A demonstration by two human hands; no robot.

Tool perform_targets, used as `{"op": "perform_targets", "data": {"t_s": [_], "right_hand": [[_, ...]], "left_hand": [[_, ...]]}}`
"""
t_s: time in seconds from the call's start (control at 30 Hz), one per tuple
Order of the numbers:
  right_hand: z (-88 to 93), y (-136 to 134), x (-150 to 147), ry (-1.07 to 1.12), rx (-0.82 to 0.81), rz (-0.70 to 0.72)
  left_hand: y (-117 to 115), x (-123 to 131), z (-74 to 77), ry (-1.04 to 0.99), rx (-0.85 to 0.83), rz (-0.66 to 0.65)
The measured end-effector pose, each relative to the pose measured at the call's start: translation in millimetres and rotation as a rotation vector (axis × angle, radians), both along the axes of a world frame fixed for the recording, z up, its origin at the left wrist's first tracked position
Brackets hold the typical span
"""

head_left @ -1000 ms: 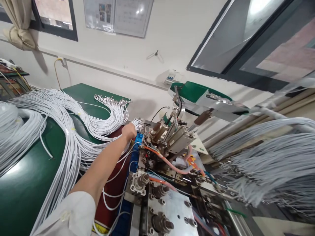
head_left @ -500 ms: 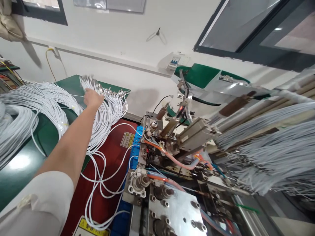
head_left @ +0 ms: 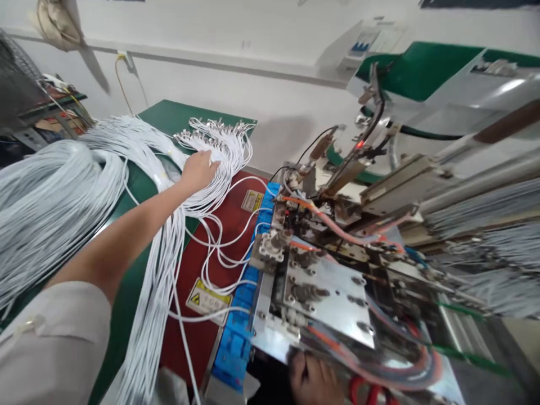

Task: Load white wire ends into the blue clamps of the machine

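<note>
My left hand (head_left: 199, 170) is stretched out over a bundle of white cables (head_left: 230, 160) with small metal ends, on the green table (head_left: 164, 112). Its fingers curl down onto the cables and their tips are hidden. At the bottom edge, my right hand (head_left: 314, 379) is partly in view, low beside the machine's metal plate (head_left: 333, 298); its fingers are bent, and what they hold, if anything, cannot be made out. Several single white cables loop over the red surface (head_left: 189, 337) to the blue strip (head_left: 236, 343) along the machine.
Large coils of white cable (head_left: 54, 197) lie at the left. The machine, with orange hoses (head_left: 333, 225) and metal cylinders, stands at the right. More hanging grey-white cables (head_left: 506, 236) are at the far right. A wall is behind.
The view has shifted left and down. My left hand has lowered with the cable ends, which now lie on the table. My right hand has come into view at the bottom.
</note>
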State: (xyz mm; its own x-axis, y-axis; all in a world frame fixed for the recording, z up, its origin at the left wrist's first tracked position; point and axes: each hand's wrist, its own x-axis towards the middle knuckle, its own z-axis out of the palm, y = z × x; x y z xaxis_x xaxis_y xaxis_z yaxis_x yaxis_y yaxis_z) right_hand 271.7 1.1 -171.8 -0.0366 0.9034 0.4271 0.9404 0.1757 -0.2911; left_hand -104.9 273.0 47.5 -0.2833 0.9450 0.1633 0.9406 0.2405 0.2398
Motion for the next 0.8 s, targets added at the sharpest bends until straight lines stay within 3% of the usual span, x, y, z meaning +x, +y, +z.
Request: {"op": "perform_targets", "data": {"t_s": [0.07, 0.17, 0.27, 0.33, 0.43, 0.57, 0.6, 0.7, 0.8], "right_hand": [[-4.3, 1.3, 0.2, -0.156, 0.055, 0.001], [-0.5, 2.3, -4.6, -0.126, 0.06, -0.029], [12.9, -0.4, -10.6, 0.137, -0.046, -0.041], [22.6, -4.6, -13.0, 0.416, -0.103, -0.093], [36.3, -14.8, -15.9, 0.513, -0.113, -0.173], [63.4, -36.5, -31.2, 0.609, -0.122, -0.209], [73.0, -43.0, -38.6, 0.641, -0.128, -0.184], [104.9, -61.2, -66.2, 1.076, -0.183, 0.088], [132.6, -70.7, -88.2, 1.431, -0.103, 0.238]], "left_hand": [[-58.3, 9.7, 7.8, 0.029, 0.092, -0.223], [-158.1, 26.2, 11.7, -0.003, 0.09, -0.611], [-245.1, 37.9, 2.3, -0.042, -0.073, -1.025], [-281.8, 39.8, -9.3, 0.023, -0.211, -1.153], [-302.3, 37.6, -26.1, 0.125, -0.209, -1.106], [-301.8, 45.2, -31.5, 0.063, -0.138, -1.14], [-302.3, 51.2, -29.7, -0.005, -0.1, -1.132], [-307.4, 76.3, -24.0, -0.2, 0.022, -1.074], [-311.0, 101.0, -25.4, -0.193, 0.128, -1.007]]}}
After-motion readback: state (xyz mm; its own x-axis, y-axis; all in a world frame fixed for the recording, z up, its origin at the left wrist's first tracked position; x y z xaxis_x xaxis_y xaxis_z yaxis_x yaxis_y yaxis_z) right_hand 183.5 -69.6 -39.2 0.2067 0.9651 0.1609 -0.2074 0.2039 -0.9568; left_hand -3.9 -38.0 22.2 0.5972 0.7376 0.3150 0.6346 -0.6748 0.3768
